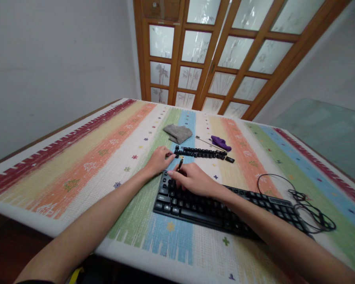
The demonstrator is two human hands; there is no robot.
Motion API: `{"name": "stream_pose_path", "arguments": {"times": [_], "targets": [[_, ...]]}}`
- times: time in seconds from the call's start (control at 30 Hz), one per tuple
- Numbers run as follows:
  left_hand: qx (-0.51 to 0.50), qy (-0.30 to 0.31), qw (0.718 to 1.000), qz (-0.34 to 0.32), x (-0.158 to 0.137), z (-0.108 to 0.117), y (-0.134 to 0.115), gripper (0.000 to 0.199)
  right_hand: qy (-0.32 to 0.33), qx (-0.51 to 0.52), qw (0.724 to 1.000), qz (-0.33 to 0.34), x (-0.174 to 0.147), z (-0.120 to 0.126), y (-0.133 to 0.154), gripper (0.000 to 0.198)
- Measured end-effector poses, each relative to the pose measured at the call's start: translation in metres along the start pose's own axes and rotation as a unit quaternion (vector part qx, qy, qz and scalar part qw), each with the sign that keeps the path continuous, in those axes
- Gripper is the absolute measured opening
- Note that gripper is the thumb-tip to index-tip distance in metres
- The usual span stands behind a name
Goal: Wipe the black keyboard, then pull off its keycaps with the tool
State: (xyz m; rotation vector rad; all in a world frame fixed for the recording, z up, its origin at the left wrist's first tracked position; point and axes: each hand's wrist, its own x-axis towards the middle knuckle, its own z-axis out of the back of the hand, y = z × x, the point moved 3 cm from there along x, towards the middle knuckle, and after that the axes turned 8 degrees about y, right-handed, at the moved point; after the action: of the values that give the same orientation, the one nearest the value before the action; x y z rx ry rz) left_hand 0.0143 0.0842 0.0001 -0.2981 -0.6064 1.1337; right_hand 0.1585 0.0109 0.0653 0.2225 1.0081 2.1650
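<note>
A black computer keyboard (195,209) lies on the table, with bare gaps in its upper rows. My right hand (192,177) is over the keyboard's upper left part, its fingers closed round a slim black pen-like tool (180,163) with a gold-coloured end pointing up. Just beyond the keyboard's left corner rests my left hand (160,159), thumb and fingers drawn together beside the left end of two rows of loose black keycaps (204,153). Whether a keycap is between those fingers cannot be made out.
Behind the keycaps lie a grey cloth (178,133), a thin rod (210,142) and a purple cloth (221,142). The keyboard's coiled cable (309,209) spreads at the right. A striped tablecloth (112,154) covers the table; wooden glazed doors (195,65) stand behind.
</note>
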Motion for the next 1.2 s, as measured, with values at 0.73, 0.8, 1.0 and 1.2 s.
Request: {"name": "stream_pose_path", "arguments": {"times": [0.73, 0.8, 1.0, 1.2], "targets": [[-0.015, 0.021, 0.999, -0.024, -0.002, 0.002, -0.001, 0.020, -0.166, 0.017, 0.984, 0.062, 0.000, 0.041, -0.030, 0.035], [-0.018, 0.025, 0.999, -0.028, -0.002, 0.002, -0.001, 0.020, -0.170, -0.060, 0.979, 0.092, -0.001, 0.035, -0.018, 0.031], [-0.035, 0.046, 0.997, -0.043, -0.001, -0.001, 0.004, 0.018, -0.129, -0.245, 0.949, 0.149, 0.012, 0.009, 0.010, 0.021], [-0.048, 0.039, 0.998, -0.031, 0.002, -0.002, 0.008, 0.018, -0.009, -0.292, 0.949, 0.117, 0.031, -0.020, 0.014, 0.020]]}}
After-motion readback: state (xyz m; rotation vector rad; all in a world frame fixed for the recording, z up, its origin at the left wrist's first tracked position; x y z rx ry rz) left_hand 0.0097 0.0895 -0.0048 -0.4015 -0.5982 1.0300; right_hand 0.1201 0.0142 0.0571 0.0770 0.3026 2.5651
